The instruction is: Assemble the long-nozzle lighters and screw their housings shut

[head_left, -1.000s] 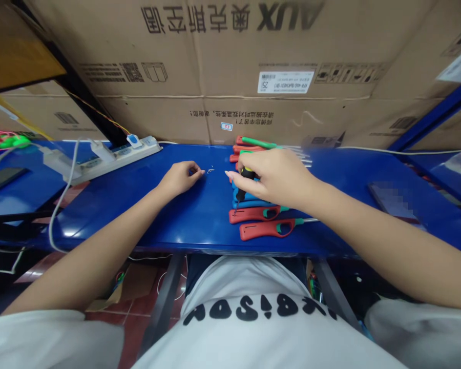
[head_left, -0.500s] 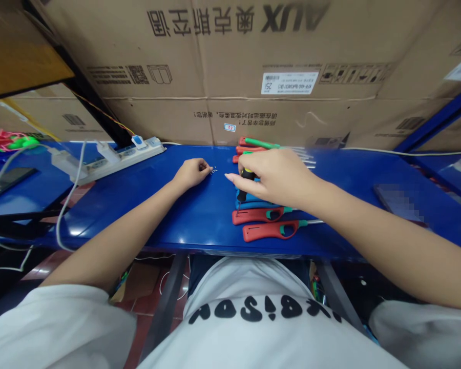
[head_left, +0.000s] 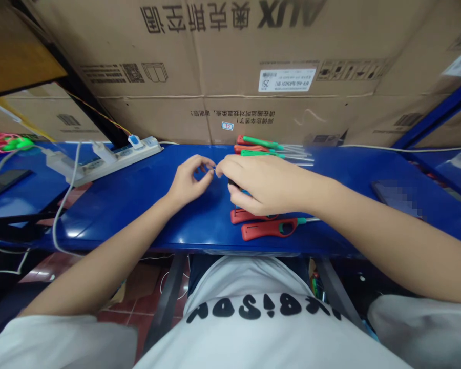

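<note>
My left hand (head_left: 192, 179) is raised over the blue table (head_left: 200, 225), thumb and fingers drawn together around something too small to make out. Close beside it, the fingertips of my right hand (head_left: 253, 182) nearly meet the left ones. A screwdriver is mostly hidden inside my right hand; only a dark bit of its handle (head_left: 234, 183) shows. Below that hand lie red lighters (head_left: 261, 230) with green parts and metal tubes. More red and green lighters (head_left: 259, 143) lie behind it, and blue ones are largely covered by the palm.
A white power strip (head_left: 119, 160) with plugs and cables lies at the left. The large cardboard box (head_left: 211, 61) stands along the back edge. On the right is a dark flat object (head_left: 395, 197), partly blurred. Colourful plastic pieces (head_left: 7, 142) lie at the far left.
My right hand has moved left with the screwdriver, up to my left hand. The small metal pieces seen at my left fingertips are now mostly hidden, and the left thumb has shifted lower.
</note>
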The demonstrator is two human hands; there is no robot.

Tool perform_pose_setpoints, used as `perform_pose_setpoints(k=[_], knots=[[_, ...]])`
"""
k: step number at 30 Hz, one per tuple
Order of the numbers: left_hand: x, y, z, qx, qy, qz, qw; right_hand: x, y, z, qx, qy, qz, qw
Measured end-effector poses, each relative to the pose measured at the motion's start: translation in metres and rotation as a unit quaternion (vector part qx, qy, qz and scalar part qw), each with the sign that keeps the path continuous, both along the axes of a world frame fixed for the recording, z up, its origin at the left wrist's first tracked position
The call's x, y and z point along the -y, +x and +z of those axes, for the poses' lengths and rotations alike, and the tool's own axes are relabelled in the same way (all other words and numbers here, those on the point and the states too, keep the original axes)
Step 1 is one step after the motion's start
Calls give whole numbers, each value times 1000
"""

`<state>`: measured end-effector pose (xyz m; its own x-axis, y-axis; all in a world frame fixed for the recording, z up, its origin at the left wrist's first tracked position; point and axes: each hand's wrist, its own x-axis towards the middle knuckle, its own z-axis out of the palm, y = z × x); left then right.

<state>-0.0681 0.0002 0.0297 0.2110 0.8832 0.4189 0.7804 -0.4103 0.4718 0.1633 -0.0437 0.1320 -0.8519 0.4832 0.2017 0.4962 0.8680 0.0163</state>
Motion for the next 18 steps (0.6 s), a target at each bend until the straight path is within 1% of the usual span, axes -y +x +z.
perform_pose_setpoints(k=[2, 3, 4, 6, 8, 11, 13, 16, 18], knots=[[29, 9, -1, -13, 68, -125, 990, -2, 2, -2, 7, 24, 11, 1000], [43, 15, -4, -29, 70, -168, 983, -3, 2, -3, 13, 38, 13, 999], [56, 20, -6, -41, 68, -185, 979, -3, 2, -3, 20, 47, 16, 999], [75, 29, -13, -43, 56, -170, 983, -2, 2, -3, 28, 52, 25, 998], [86, 37, -18, -23, 27, -139, 990, 1, 0, -2, 24, 46, 26, 998], [89, 42, -20, 12, -25, -128, 991, 3, -1, 1, 32, 46, -1, 998], [89, 43, -21, 32, -46, -129, 990, 3, -1, 2, 34, 41, -6, 999], [90, 42, -24, 55, -45, -127, 989, 1, 1, 3, 3, 18, -1, 1000], [91, 42, -27, 71, -38, -126, 989, -2, 1, 3, -8, 8, -13, 1000]])
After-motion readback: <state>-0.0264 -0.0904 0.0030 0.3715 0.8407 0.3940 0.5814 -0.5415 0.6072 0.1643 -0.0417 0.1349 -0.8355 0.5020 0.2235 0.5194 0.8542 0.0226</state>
